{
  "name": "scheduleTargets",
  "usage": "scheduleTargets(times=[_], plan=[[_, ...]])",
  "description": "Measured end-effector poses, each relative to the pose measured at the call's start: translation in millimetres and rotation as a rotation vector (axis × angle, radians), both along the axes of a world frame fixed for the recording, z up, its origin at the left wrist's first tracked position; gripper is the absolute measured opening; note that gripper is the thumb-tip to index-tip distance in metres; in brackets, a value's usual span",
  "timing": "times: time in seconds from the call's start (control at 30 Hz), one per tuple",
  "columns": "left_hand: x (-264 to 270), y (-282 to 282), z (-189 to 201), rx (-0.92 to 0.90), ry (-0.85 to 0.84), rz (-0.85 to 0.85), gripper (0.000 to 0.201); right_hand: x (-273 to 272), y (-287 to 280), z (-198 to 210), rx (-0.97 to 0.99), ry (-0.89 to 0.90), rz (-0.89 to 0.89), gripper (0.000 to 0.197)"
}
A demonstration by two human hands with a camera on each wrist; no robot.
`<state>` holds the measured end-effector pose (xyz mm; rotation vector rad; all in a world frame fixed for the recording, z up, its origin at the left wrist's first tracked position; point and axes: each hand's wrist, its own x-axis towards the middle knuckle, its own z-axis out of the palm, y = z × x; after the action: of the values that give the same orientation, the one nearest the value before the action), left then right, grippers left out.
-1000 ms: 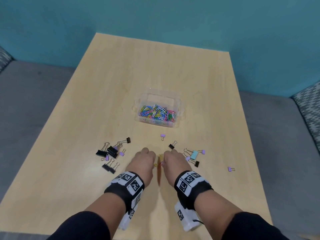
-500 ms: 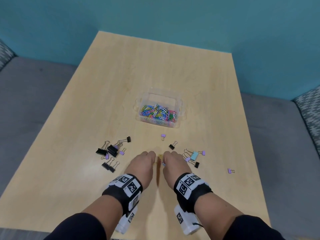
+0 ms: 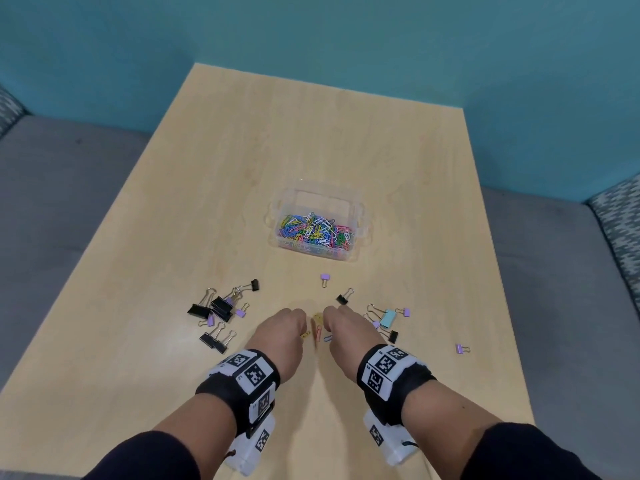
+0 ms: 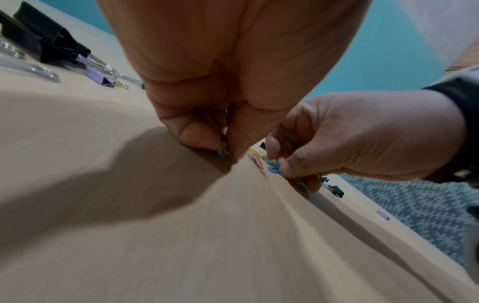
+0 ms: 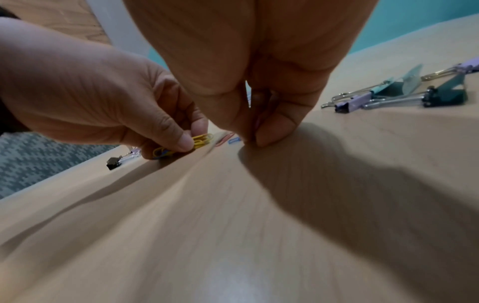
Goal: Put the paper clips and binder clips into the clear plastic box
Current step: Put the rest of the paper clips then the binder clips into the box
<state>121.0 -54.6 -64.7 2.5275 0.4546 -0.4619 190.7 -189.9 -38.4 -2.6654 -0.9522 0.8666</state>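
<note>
The clear plastic box (image 3: 356, 233) stands mid-table with a heap of coloured paper clips (image 3: 315, 232) in it. Both hands work side by side near the front, knuckles up. My left hand (image 3: 298, 321) pinches yellow and blue paper clips (image 5: 199, 140) between thumb and fingers, low on the wood. My right hand (image 3: 329, 317) has thumb and forefinger pressed together on the table (image 5: 252, 135); a pale pink clip seems caught between them. Loose pink (image 4: 258, 161) and blue paper clips (image 4: 273, 169) lie between the hands.
Black and purple binder clips (image 3: 221, 311) lie scattered left of the hands. Teal, purple and black binder clips (image 3: 386, 318) sit to the right, single ones ahead (image 3: 325, 278) and far right (image 3: 461, 348). A grey sofa surrounds the table (image 3: 311, 133).
Both hands stay low at the same spot; they have parted slightly, and more of the loose clips between them shows. The clips elsewhere have not moved.
</note>
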Motion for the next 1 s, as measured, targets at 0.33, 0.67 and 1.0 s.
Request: scheduleTargets(times=[0.33, 0.67, 1.0], plan=[[-2.0, 0.8, -1.3, -0.013, -0.030, 0.001, 0.016, 6.8, 2.5, -6.0, -0.022, 0.034, 0.040, 0.028], [-0.4, 3.3, 3.2, -0.129, -0.038, 0.122, 0.015, 15.9, 12.7, -1.7, 0.121, 0.116, -0.271, 0.035], [-1.4, 3.2, 8.2, -0.174, -0.061, 0.151, 0.024, 20.7, 38.0, -1.4, -0.021, 0.023, -0.090, 0.015]])
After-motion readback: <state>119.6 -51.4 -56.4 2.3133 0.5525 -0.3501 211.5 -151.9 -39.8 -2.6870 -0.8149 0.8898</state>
